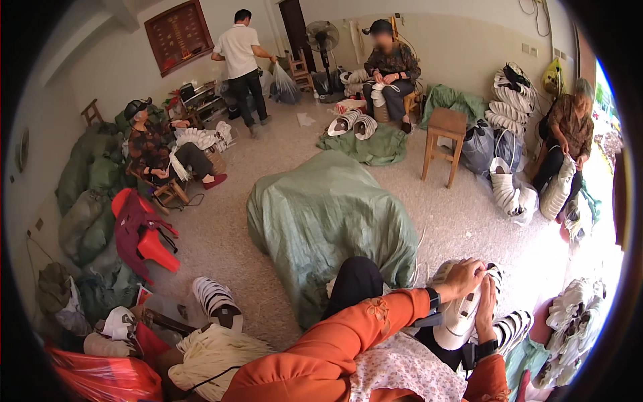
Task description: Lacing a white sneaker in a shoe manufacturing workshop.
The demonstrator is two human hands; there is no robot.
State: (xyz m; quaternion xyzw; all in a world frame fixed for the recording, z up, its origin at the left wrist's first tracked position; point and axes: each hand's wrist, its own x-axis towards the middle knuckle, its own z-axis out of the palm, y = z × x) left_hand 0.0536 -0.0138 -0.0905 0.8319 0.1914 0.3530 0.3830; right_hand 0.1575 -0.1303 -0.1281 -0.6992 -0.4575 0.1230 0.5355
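Hands on a white shoe upper, near right

Head view: shoe upper (462, 315), white with dark stripes, sits on the lap at near right. Left hand (467, 276) curls over its top edge, fingers closed on it. Right hand (483, 309) presses its right side, fingers bent; grip underneath hidden. Best to keep the piece braced against the knee, both hands close together. Green tarp mound (328, 221) lies just beyond; wooden stool (445, 142) farther off.

speckled floor (221, 228) | wooden stool (445, 144) | standing fan (323, 37) | pale walls (462, 40)
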